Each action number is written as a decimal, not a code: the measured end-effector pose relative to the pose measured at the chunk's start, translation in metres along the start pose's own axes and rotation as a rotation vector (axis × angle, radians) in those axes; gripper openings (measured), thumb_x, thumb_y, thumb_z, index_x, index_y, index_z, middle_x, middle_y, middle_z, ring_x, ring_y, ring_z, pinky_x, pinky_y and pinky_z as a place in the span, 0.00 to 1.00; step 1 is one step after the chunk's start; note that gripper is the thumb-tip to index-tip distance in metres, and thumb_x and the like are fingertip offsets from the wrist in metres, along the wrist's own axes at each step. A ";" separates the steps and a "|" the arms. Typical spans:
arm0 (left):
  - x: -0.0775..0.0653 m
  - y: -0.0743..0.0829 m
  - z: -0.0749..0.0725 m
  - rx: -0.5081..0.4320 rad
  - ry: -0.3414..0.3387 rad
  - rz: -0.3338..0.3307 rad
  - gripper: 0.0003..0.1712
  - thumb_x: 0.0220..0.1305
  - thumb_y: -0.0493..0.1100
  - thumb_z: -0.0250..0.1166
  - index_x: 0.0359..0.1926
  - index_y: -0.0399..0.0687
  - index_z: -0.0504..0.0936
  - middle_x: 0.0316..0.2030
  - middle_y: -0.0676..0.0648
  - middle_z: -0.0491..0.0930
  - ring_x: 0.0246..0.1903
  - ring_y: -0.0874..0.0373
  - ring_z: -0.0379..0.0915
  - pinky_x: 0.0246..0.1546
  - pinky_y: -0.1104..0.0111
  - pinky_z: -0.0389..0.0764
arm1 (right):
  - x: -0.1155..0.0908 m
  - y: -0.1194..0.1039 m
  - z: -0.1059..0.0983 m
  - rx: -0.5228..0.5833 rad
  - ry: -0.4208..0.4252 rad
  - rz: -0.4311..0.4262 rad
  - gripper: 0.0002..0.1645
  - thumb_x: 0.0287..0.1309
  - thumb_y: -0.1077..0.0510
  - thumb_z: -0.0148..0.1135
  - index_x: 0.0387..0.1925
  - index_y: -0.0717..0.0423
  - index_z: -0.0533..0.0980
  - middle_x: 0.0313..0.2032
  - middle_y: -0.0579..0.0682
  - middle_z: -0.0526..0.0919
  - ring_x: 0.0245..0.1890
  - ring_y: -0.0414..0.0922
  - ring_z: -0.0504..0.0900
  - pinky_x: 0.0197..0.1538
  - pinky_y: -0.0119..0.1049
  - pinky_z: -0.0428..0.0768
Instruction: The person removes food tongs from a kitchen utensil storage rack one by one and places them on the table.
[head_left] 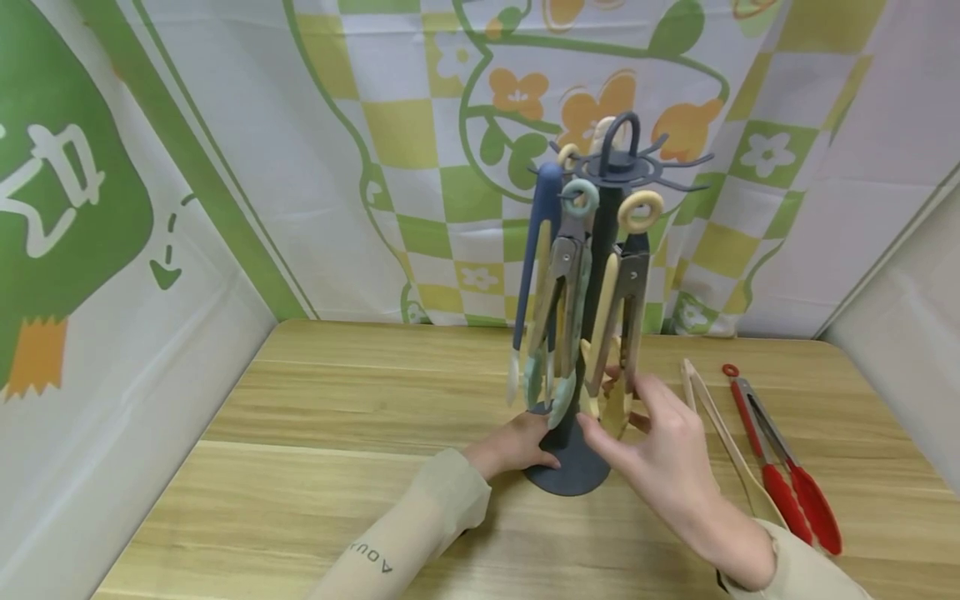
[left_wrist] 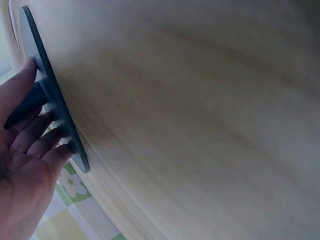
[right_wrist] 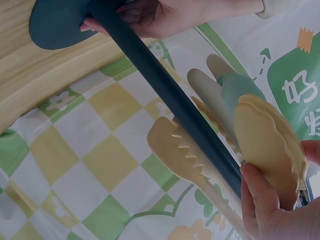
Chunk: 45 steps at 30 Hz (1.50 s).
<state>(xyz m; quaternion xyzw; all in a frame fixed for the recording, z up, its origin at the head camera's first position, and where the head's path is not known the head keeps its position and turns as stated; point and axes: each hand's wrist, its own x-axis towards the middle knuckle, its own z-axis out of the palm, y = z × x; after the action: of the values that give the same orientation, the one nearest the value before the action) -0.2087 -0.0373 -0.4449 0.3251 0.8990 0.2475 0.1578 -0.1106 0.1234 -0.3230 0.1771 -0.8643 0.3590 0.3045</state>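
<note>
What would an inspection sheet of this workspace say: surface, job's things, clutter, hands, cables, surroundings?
Surface: pale brown wood-grain tabletop.
Job's things: dark-grey round-based hook stand; cream-ringed metal tongs with scalloped heads hang from it, as do teal-headed metal tongs.
Clutter: slim wood-coloured tongs and red-headed steel tongs lie to the right.
Left hand: low on the hook stand, its pole between thumb and fingers.
Right hand: holds the cream-ringed metal tongs by their heads.
Cables: nothing seen.
Surroundings: green-and-yellow checked, flower-printed backdrop behind.

Matt dark stand (head_left: 597,285), smooth wood-grain tabletop (head_left: 337,417)
</note>
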 end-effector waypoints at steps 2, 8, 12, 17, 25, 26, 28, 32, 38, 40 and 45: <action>0.000 0.000 0.000 0.001 0.002 0.002 0.41 0.52 0.44 0.70 0.65 0.41 0.63 0.58 0.43 0.70 0.56 0.54 0.68 0.52 0.72 0.69 | 0.001 -0.001 -0.001 0.004 0.012 -0.017 0.26 0.35 0.61 0.74 0.40 0.64 0.75 0.35 0.54 0.80 0.35 0.48 0.80 0.27 0.35 0.81; -0.001 0.000 0.000 -0.028 0.001 0.000 0.41 0.52 0.43 0.70 0.66 0.40 0.62 0.59 0.42 0.69 0.57 0.54 0.67 0.53 0.72 0.69 | 0.000 -0.002 -0.005 0.002 0.028 -0.013 0.24 0.34 0.62 0.74 0.38 0.62 0.75 0.35 0.52 0.80 0.35 0.47 0.80 0.27 0.35 0.81; -0.001 0.000 0.001 -0.025 0.016 0.015 0.42 0.51 0.43 0.70 0.65 0.39 0.62 0.59 0.42 0.69 0.57 0.54 0.67 0.54 0.72 0.68 | -0.004 0.000 -0.008 -0.022 0.050 -0.031 0.23 0.32 0.62 0.75 0.34 0.63 0.75 0.32 0.52 0.80 0.33 0.47 0.81 0.28 0.30 0.80; -0.001 0.000 0.001 0.003 0.026 0.016 0.41 0.51 0.43 0.71 0.64 0.37 0.64 0.57 0.41 0.71 0.55 0.54 0.69 0.54 0.73 0.68 | -0.007 0.004 -0.013 -0.052 0.076 -0.050 0.23 0.30 0.63 0.75 0.34 0.63 0.75 0.31 0.53 0.80 0.33 0.49 0.82 0.26 0.27 0.79; 0.000 0.001 0.000 0.052 0.025 0.009 0.42 0.51 0.45 0.71 0.64 0.36 0.63 0.57 0.41 0.72 0.55 0.54 0.69 0.54 0.73 0.68 | -0.010 0.010 -0.018 -0.049 0.067 -0.024 0.23 0.31 0.64 0.74 0.36 0.62 0.75 0.34 0.52 0.80 0.34 0.49 0.81 0.28 0.21 0.77; 0.000 0.001 0.000 0.053 0.024 0.008 0.43 0.51 0.45 0.71 0.64 0.36 0.63 0.57 0.41 0.72 0.55 0.54 0.69 0.54 0.73 0.68 | -0.010 0.010 -0.018 -0.046 0.066 -0.022 0.23 0.32 0.64 0.73 0.36 0.62 0.75 0.34 0.52 0.80 0.35 0.49 0.81 0.28 0.20 0.77; 0.001 0.001 0.000 0.059 0.021 0.006 0.43 0.51 0.46 0.71 0.64 0.35 0.63 0.57 0.40 0.72 0.55 0.53 0.69 0.54 0.73 0.68 | -0.010 0.012 -0.019 -0.038 0.064 -0.018 0.24 0.32 0.65 0.73 0.37 0.62 0.75 0.35 0.53 0.80 0.36 0.48 0.81 0.29 0.18 0.76; 0.002 0.000 0.000 0.080 0.015 0.005 0.43 0.51 0.46 0.71 0.64 0.35 0.63 0.57 0.40 0.72 0.55 0.53 0.69 0.54 0.73 0.68 | -0.011 0.015 -0.021 -0.023 0.061 -0.010 0.26 0.32 0.66 0.74 0.39 0.64 0.75 0.39 0.55 0.81 0.36 0.50 0.82 0.30 0.16 0.75; 0.001 0.000 0.000 0.073 0.025 0.023 0.44 0.51 0.45 0.71 0.65 0.34 0.61 0.58 0.40 0.71 0.56 0.52 0.68 0.55 0.72 0.67 | -0.010 0.020 -0.025 -0.048 0.048 0.019 0.29 0.32 0.65 0.74 0.43 0.62 0.75 0.42 0.53 0.80 0.35 0.49 0.81 0.29 0.14 0.73; 0.001 0.000 0.000 0.080 0.029 0.026 0.43 0.51 0.45 0.71 0.64 0.34 0.62 0.57 0.40 0.71 0.56 0.52 0.68 0.55 0.72 0.67 | -0.009 0.021 -0.026 -0.061 0.041 0.028 0.30 0.33 0.64 0.74 0.44 0.61 0.75 0.37 0.51 0.81 0.34 0.48 0.81 0.29 0.16 0.74; 0.001 0.001 0.000 0.089 0.033 0.025 0.41 0.51 0.45 0.71 0.63 0.34 0.65 0.57 0.40 0.72 0.55 0.53 0.69 0.55 0.72 0.68 | -0.010 0.023 -0.028 -0.086 0.040 0.057 0.26 0.32 0.63 0.74 0.39 0.59 0.75 0.33 0.49 0.81 0.32 0.46 0.80 0.29 0.16 0.74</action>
<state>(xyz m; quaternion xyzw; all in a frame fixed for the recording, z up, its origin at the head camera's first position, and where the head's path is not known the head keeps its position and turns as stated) -0.2089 -0.0362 -0.4448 0.3390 0.9074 0.2147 0.1254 -0.1045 0.1604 -0.3260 0.1318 -0.8773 0.3337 0.3186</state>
